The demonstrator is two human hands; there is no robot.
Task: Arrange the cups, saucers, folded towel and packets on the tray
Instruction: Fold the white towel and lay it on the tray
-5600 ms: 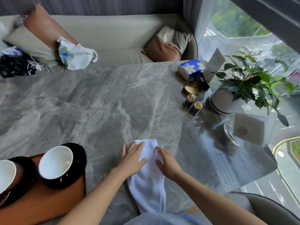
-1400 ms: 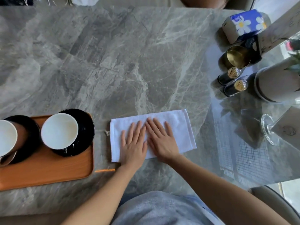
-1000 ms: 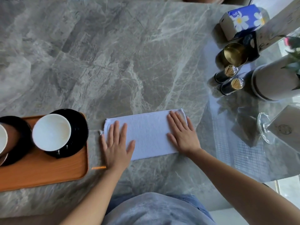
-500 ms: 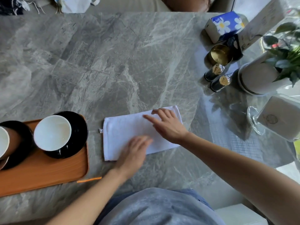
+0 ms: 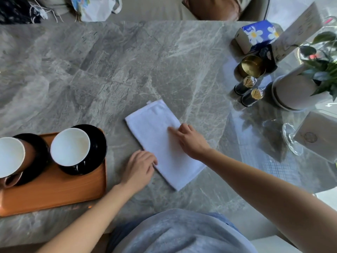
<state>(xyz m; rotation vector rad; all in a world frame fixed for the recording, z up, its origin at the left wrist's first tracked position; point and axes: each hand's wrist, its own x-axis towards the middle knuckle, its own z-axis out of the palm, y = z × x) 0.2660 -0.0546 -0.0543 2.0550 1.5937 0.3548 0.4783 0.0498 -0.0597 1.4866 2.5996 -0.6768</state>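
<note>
A white folded towel (image 5: 160,143) lies diagonally on the grey marble table, right of the orange tray (image 5: 54,194). My left hand (image 5: 138,168) curls its fingers on the towel's lower left edge. My right hand (image 5: 191,141) holds the towel's right edge, fingers on top of the cloth. On the tray a white-lined cup (image 5: 70,147) sits on a black saucer (image 5: 98,143). A second cup (image 5: 10,156) on another black saucer (image 5: 40,152) is cut off at the left. I see no packets.
At the far right stand a blue flowered tissue box (image 5: 259,34), a gold cup (image 5: 252,65), two black shakers (image 5: 245,84), a white plant pot (image 5: 295,92) and a glass stand (image 5: 291,141). A sofa with a bag (image 5: 94,8) lies beyond the table.
The towel has turned from lying crosswise to lying diagonally, its far end now pointing up and left. Both hands have shifted from its top to its edges.
</note>
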